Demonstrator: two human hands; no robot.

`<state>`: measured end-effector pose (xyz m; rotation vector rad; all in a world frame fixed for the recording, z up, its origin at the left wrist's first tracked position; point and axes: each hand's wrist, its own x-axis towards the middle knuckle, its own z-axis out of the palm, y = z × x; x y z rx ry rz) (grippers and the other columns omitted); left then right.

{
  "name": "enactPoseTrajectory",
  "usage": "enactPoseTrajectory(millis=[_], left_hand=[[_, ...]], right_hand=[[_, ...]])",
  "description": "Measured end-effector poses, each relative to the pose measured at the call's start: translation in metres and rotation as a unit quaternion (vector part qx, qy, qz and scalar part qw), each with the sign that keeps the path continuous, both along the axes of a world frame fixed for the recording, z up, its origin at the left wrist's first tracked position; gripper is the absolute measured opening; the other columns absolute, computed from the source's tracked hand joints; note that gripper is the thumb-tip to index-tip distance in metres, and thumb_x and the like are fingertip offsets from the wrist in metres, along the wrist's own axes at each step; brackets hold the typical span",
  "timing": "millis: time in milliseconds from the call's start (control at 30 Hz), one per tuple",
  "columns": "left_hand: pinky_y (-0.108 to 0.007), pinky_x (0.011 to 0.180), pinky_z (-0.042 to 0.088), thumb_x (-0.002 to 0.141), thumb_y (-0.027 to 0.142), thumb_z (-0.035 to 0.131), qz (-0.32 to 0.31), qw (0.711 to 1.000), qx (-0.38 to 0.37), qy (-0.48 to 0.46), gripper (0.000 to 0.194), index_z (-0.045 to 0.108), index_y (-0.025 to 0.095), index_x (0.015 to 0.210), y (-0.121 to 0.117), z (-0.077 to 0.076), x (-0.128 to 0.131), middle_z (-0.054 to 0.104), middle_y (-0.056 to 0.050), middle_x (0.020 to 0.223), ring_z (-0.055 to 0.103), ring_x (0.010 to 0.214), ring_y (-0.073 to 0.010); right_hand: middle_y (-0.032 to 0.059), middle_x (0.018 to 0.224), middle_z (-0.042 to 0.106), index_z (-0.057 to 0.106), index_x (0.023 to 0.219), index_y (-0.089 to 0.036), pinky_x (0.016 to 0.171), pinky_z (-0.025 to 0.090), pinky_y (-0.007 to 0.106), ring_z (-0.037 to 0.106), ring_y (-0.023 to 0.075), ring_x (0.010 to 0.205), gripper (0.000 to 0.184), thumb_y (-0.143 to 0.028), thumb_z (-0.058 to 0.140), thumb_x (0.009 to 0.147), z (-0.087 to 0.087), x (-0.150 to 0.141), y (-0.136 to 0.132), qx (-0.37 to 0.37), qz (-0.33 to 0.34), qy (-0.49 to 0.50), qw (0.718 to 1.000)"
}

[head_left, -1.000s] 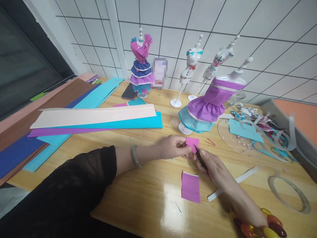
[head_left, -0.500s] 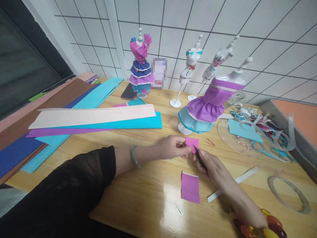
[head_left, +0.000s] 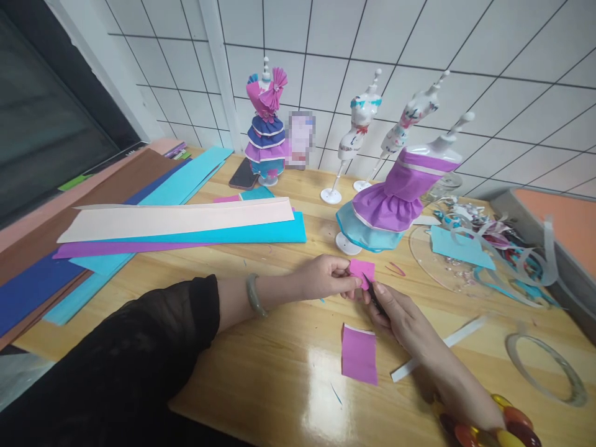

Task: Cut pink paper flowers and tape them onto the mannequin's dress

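My left hand [head_left: 331,276] is closed, pinching a small bright pink piece of paper [head_left: 364,268] by its left side just above the table. From the right, my right hand [head_left: 393,309] is closed around a slim dark pointed tool [head_left: 374,297], whose tip lies against the pink piece. Fingers hide most of the tool, so I cannot tell whether it is tweezers or small scissors. Below both hands, a purple paper rectangle [head_left: 359,355] with a white top edge lies flat. The dress form in a purple and light blue dress [head_left: 388,197] stands just beyond my hands.
Folded paper strips [head_left: 181,220] cover the left side. A dress form in a tiered dress [head_left: 266,133], a phone [head_left: 243,174] and two barer forms stand along the tiled wall. To the right are a scrap-covered clear plate [head_left: 421,264], a white strip [head_left: 405,370] and a tape ring [head_left: 575,388].
The whole view has shifted slightly. My hands, the pink piece and the dark tool keep almost the same pose.
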<state>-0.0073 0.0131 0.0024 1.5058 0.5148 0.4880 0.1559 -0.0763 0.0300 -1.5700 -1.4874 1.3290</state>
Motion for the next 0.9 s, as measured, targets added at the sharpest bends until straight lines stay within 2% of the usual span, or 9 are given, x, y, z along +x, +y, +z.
enactPoseTrajectory(millis=[300, 467, 900], left_hand=[[-0.021, 0.062, 0.043, 0.080, 0.040, 0.056, -0.007, 1.000, -0.019, -0.002, 0.030, 0.061, 0.011, 0.085, 0.0021, -0.0039, 0.0001, 0.061, -0.004, 0.073, 0.057, 0.068, -0.0097], [-0.020, 0.061, 0.042, 0.081, 0.040, 0.054, -0.003, 0.998, -0.056, -0.004, 0.029, 0.061, 0.011, 0.081, 0.0034, -0.0023, 0.0015, 0.062, -0.004, 0.071, 0.056, 0.065, -0.0082], [-0.022, 0.057, 0.039, 0.080, 0.045, 0.054, 0.012, 0.997, -0.073, -0.023, 0.035, 0.059, 0.011, 0.076, 0.0043, 0.0053, -0.0007, 0.061, -0.003, 0.067, 0.056, 0.062, -0.0092]], right_hand=[[-0.0064, 0.051, 0.032, 0.043, 0.071, -0.020, 0.047, 0.026, 0.025, 0.029, 0.0099, 0.046, 0.040, -0.053, 0.031, 0.092, -0.0015, 0.0006, -0.0001, -0.001, -0.004, -0.012, 1.000], [-0.0064, 0.052, 0.031, 0.043, 0.071, -0.020, 0.049, 0.026, 0.026, 0.028, 0.0100, 0.047, 0.041, -0.052, 0.030, 0.092, -0.0001, 0.0000, 0.0002, -0.004, -0.002, -0.007, 1.000], [-0.0061, 0.053, 0.032, 0.043, 0.071, -0.020, 0.049, 0.026, 0.026, 0.029, 0.0100, 0.048, 0.040, -0.052, 0.031, 0.092, -0.0029, 0.0021, -0.0004, 0.003, -0.009, -0.010, 1.000]])
